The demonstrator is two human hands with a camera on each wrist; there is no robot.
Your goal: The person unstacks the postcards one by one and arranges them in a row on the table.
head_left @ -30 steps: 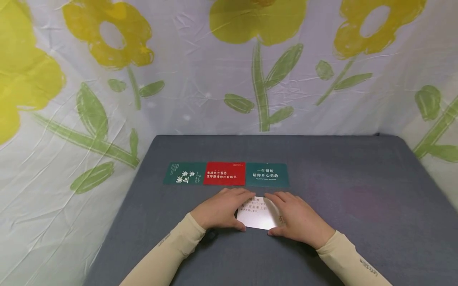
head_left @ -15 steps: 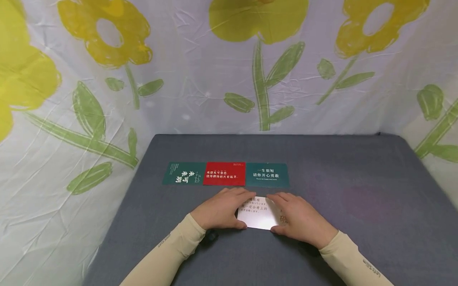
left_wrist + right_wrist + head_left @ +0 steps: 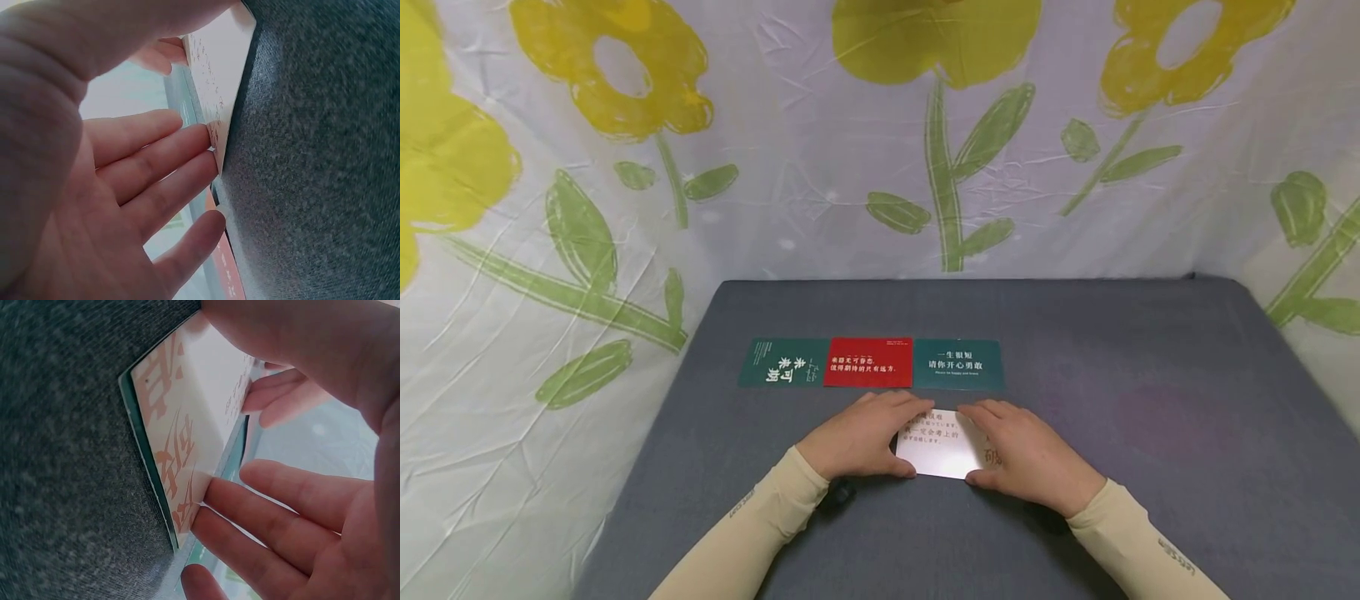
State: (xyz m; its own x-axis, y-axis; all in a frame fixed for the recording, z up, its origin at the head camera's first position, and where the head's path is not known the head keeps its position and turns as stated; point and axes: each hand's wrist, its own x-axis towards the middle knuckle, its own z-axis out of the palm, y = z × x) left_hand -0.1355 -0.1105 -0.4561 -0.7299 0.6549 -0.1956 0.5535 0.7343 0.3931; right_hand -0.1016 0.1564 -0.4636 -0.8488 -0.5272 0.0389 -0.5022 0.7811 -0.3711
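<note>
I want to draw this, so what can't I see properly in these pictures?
- Head view: big writing on the white card, partly covered by the right hand.
- Head view: corner print on the red card, too small to read.
- Right wrist view: most of the green layer, hidden under the white card.

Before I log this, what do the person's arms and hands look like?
The left sleeve and right sleeve are cream and wrist-length, with small dark lettering. The left hand and right hand are ungloved, the fingers without visible rings.
</note>
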